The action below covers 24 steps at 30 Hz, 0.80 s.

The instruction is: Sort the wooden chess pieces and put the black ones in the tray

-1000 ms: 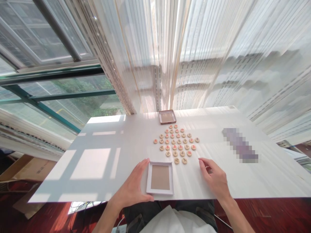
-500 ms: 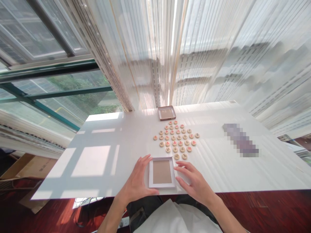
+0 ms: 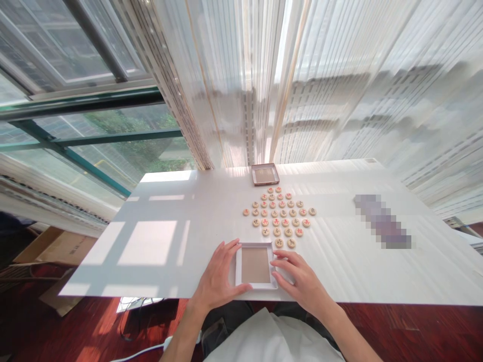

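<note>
A shallow white box with a brown-grey bottom [image 3: 255, 265] lies on the white table near its front edge. My left hand [image 3: 219, 276] is around the box's left side, thumb at the lower edge and fingers at the upper left corner. My right hand [image 3: 298, 279] rests at the box's right side, fingers curved and apart, fingertips touching or close to the rim. Beyond the box, several round pieces with red or black characters [image 3: 283, 213] lie in rows forming a diamond. The nearest piece [image 3: 278, 243] is by the box's upper right corner.
A second shallow box with a dark rim [image 3: 265, 174] stands at the table's far edge. On the right of the white table [image 3: 204, 211] lies a blurred-out object [image 3: 383, 221]. Curtains and a window rise behind; a cardboard box [image 3: 68, 246] is on the floor at left.
The whole view has shifted slightly, so the table and pieces appear a little further right. My left thumb reaches slightly further along the box's lower edge. My right hand looks almost unchanged.
</note>
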Each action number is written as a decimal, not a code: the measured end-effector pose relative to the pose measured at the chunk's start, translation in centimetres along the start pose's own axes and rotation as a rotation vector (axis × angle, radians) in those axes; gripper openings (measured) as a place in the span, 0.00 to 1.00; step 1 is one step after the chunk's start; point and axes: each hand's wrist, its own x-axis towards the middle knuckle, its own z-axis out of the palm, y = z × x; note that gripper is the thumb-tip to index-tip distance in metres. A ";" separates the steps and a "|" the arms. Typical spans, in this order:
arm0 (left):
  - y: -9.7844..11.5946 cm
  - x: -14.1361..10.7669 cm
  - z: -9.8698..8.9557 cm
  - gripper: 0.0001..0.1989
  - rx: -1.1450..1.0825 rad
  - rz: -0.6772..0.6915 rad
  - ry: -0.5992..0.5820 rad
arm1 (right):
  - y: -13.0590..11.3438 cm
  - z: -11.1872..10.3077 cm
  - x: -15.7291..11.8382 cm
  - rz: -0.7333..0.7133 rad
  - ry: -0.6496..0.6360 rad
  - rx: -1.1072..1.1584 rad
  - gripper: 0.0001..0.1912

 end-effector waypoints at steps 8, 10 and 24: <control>0.2 0.0 0.2 0.40 0.103 0.038 0.037 | 0.1 0.2 0.0 -0.006 0.030 -0.003 0.12; 0.3 0.0 0.1 0.36 0.123 0.040 0.045 | 0.2 0.2 0.0 0.000 0.033 0.002 0.12; 0.3 -0.2 0.2 0.31 0.122 0.029 0.055 | 0.1 0.0 -0.1 0.025 0.039 0.068 0.12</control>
